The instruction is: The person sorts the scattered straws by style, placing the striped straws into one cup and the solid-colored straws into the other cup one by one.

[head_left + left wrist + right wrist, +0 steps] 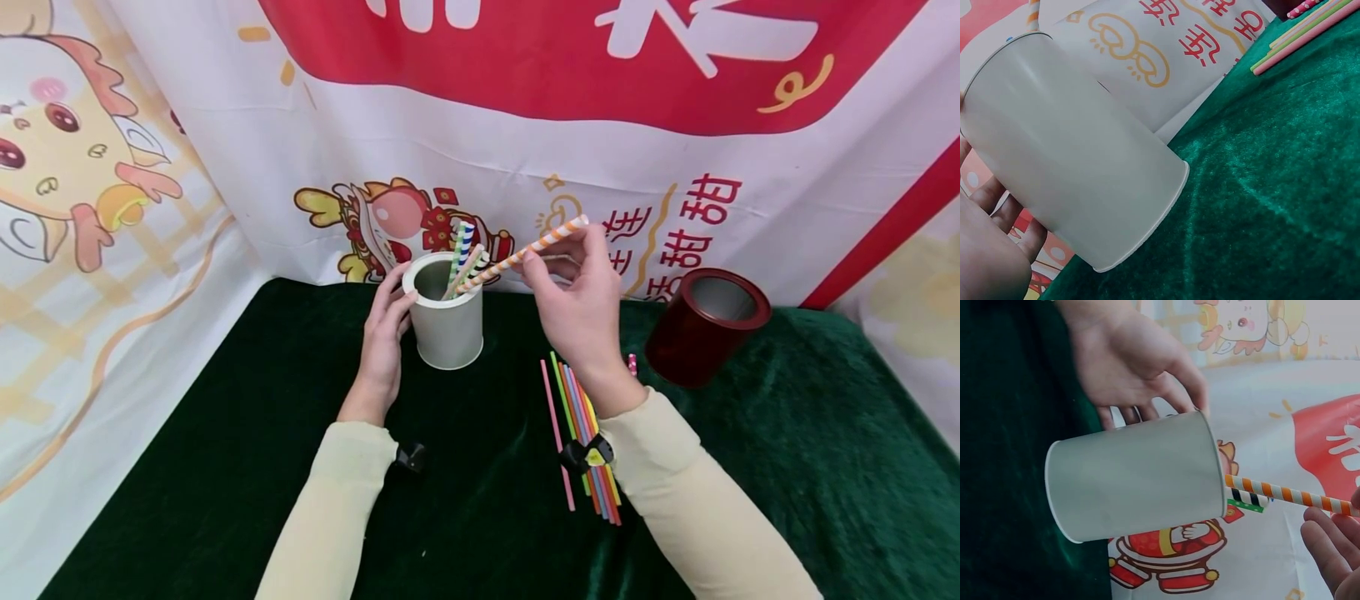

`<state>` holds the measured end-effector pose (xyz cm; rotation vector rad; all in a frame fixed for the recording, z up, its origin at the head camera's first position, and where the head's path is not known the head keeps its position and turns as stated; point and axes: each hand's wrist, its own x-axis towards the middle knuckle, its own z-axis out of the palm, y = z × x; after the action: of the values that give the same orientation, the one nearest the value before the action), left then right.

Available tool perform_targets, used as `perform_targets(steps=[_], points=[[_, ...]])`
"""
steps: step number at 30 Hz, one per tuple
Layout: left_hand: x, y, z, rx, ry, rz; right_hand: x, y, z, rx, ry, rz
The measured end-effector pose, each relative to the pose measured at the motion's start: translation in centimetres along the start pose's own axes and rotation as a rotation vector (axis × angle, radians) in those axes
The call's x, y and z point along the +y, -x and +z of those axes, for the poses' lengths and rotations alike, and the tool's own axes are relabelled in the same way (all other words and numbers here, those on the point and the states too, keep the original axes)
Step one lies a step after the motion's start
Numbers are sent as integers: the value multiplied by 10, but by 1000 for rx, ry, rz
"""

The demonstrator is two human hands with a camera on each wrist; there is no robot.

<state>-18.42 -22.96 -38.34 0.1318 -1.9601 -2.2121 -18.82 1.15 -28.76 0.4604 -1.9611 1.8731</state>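
Observation:
A pale grey can [450,337] stands upright on the green cloth, its mouth upward. My left hand [381,350] holds its left side, thumb at the rim and fingers around the wall; the left wrist view shows those fingers against the can [1085,150]. My right hand [583,304] pinches an orange-and-white striped straw [506,264] near its upper end. The straw slants, its lower end at the can's mouth. Several patterned straws [461,254], some green and blue striped, lean inside the can; their lower ends are hidden.
Several plain coloured straws [574,402] lie beneath my right wrist, partly covered by it. A dark red can [686,342] stands at the right, close to a pink dotted straw [632,364]. Behind the green cloth [465,483] hangs a printed banner [420,137].

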Motion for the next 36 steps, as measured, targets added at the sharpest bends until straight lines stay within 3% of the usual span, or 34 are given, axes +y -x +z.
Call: perform_targets(steps=[9, 20, 36], points=[[1, 2, 1, 0, -7, 2, 9, 0, 12, -29, 55, -20], [1, 1, 1, 5, -10, 11, 17, 4, 27, -95, 160, 28], [1, 0, 2, 8, 2, -6, 32, 7, 41, -95, 317, 85]])
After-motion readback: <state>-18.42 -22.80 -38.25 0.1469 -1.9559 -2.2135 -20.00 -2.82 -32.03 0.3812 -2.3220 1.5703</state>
